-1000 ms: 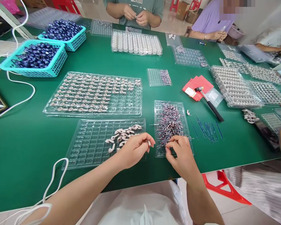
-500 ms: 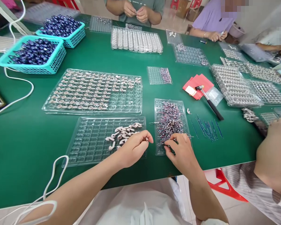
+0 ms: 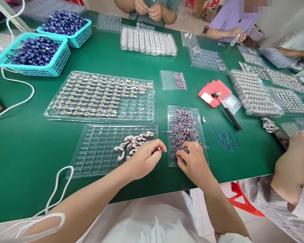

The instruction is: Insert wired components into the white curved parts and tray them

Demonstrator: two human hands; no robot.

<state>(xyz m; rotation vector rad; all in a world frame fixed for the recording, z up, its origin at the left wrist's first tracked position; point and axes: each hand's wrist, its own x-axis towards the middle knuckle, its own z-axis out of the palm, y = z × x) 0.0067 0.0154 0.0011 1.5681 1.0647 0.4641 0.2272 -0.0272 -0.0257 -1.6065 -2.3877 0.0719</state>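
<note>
My left hand (image 3: 148, 159) is closed in a pinch over the right side of a clear plastic tray (image 3: 96, 152). Between its thumb and forefinger shows the tip of a small piece that looks like an earbud shell, mostly hidden. White earbud shells (image 3: 134, 138) lie loose beside and partly under this hand. My right hand (image 3: 195, 162) reaches over the near end of a smaller clear tray (image 3: 201, 135) heaped with tiny wired components (image 3: 184, 125). Its thumb and forefinger are apart at the heap's lower edge; nothing shows held there.
Farther back lies a large tray (image 3: 91, 118) with rows of earbud shells. Turquoise baskets (image 3: 58, 62) of dark blue shiny parts stand at left. Right are a hammer (image 3: 230, 116), red packets (image 3: 221, 87) and thin blue wires (image 3: 225, 140). A co-worker's arm (image 3: 294, 162) rests at far right.
My right hand has shifted slightly left and up along the heap's edge. My left hand keeps its pinch almost in place. The person in purple now holds up a small pale item.
</note>
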